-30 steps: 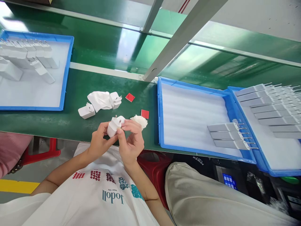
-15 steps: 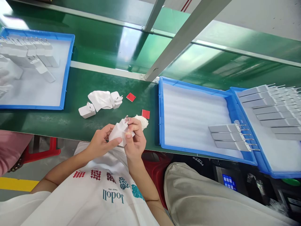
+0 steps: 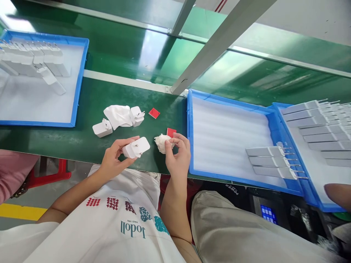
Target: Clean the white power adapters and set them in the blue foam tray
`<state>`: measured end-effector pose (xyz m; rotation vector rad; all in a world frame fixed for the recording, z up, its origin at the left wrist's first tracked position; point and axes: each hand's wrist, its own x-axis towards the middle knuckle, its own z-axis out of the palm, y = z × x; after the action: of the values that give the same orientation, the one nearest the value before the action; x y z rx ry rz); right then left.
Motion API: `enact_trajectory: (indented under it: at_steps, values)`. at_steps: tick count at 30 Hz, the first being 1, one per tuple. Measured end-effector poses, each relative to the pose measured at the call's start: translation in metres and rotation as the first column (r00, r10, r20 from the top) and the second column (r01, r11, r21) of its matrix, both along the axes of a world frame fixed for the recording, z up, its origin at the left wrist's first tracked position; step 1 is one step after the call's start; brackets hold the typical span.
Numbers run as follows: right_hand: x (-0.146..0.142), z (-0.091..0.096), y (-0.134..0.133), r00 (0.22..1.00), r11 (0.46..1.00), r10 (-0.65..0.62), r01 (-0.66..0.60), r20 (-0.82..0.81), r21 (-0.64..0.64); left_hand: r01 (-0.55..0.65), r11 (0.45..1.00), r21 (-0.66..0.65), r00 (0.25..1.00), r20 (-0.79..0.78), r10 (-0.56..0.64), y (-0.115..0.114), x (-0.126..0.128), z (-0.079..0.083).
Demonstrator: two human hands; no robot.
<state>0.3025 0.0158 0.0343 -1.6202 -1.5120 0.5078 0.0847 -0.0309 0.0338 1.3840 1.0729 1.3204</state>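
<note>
Head view: your left hand (image 3: 114, 156) grips the adapter (image 3: 131, 150) by its body, left of the crumpled wad (image 3: 161, 143), presumably to leave its prongs (image 3: 140, 155) free; your right hand (image 3: 178, 155) sits half-curled at that wad (pinching or merely touching, I can't tell).

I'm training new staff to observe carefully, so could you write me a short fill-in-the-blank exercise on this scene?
1. The left hand holds a plug adapter whose colour is ____.
2. The right hand is at a crumpled wad beside a square coloured ____.
3. Counting that one, ____ such squares lie on the green table.
4. The trays have ____ rims.

Missing words: white; red; two; blue.
</note>
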Motion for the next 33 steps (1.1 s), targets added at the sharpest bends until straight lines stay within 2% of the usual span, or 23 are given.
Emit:
enact_trajectory:
  at_steps: [4,8,12,16,17,19,22,25,27,29,31,33]
  values:
    - [-0.006,-0.011,0.003,0.994,0.998,-0.053,0.049,0.097,0.041,0.004,1.0,0.015,1.0,-0.006,-0.004,0.001,-0.001,-0.001]
    - [-0.013,-0.017,0.002,0.99,0.992,-0.098,0.09,0.102,0.089,-0.018,1.0,-0.004,0.998,-0.067,0.017,0.001,-0.005,0.0]
    - [-0.006,-0.013,0.002,0.994,0.994,-0.068,0.06,0.09,0.093,-0.082,0.995,-0.054,0.96,-0.272,0.065,0.002,-0.013,0.004]
    - [0.013,0.007,0.021,0.99,0.995,-0.061,0.05,0.124,0.092,-0.134,0.989,-0.065,0.847,-0.525,0.08,0.006,-0.02,0.005]
    - [0.018,0.013,0.029,0.983,0.998,-0.052,0.045,0.176,0.047,-0.136,0.988,-0.071,0.828,-0.556,0.074,0.007,-0.021,0.005]
    - [0.027,0.026,0.046,0.948,0.991,0.024,0.02,0.317,-0.134,-0.128,0.986,-0.11,0.823,-0.566,0.044,0.008,-0.024,0.005]
    - [0.031,0.039,0.068,0.842,0.903,0.231,0.0,0.487,-0.429,-0.16,0.974,-0.162,0.816,-0.577,0.038,0.007,-0.03,0.004]
    - [0.028,0.043,0.078,0.731,0.83,0.374,0.01,0.57,-0.558,-0.182,0.97,-0.161,0.796,-0.603,0.05,0.003,-0.038,0.003]
    - [0.026,0.04,0.081,0.691,0.823,0.4,0.018,0.602,-0.568,-0.095,0.982,-0.161,0.811,-0.585,-0.017,0.001,-0.046,0.004]
    - [0.027,0.036,0.083,0.701,0.832,0.385,0.019,0.6,-0.555,0.057,0.985,-0.162,0.825,-0.549,-0.138,0.002,-0.057,0.009]
    - [0.03,0.032,0.082,0.761,0.863,0.316,0.017,0.566,-0.505,0.203,0.965,-0.163,0.819,-0.512,-0.259,0.007,-0.068,0.015]
    - [0.031,0.032,0.077,0.867,0.925,0.189,0.0,0.46,-0.379,0.319,0.932,-0.171,0.806,-0.469,-0.362,0.014,-0.077,0.02]
